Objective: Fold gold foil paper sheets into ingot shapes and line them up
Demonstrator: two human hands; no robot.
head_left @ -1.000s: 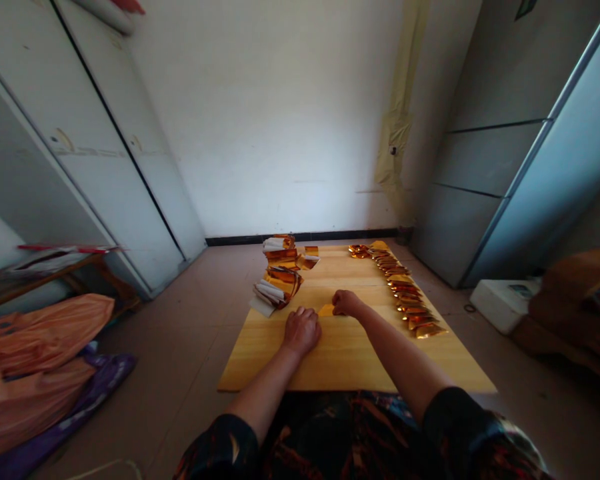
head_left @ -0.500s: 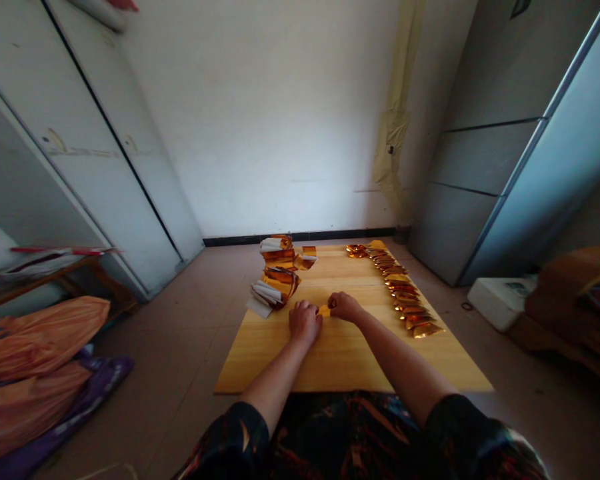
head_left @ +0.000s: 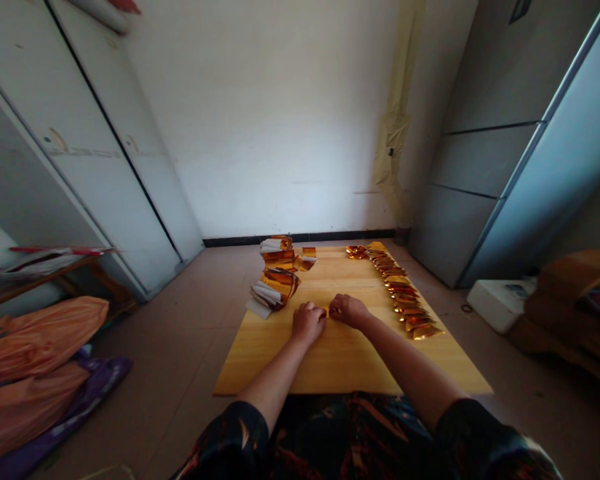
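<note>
My left hand and my right hand lie close together on a pale wooden board, fingers curled inward. Between the fingertips, a small piece of gold foil paper is mostly hidden by both hands. Left of my hands stand loose bundles of gold foil paper with white paper sheets. A long curving row of folded gold foil pieces runs down the board's right side, beyond my right hand.
The board lies on a tiled floor before a white wall. White wardrobe doors stand left, with an orange plastic bag on purple cloth. A grey metal cabinet, white box and brown furniture stand right.
My hands have moved closer together over the gold foil piece, which now shows much less. My left hand has shifted slightly right.
</note>
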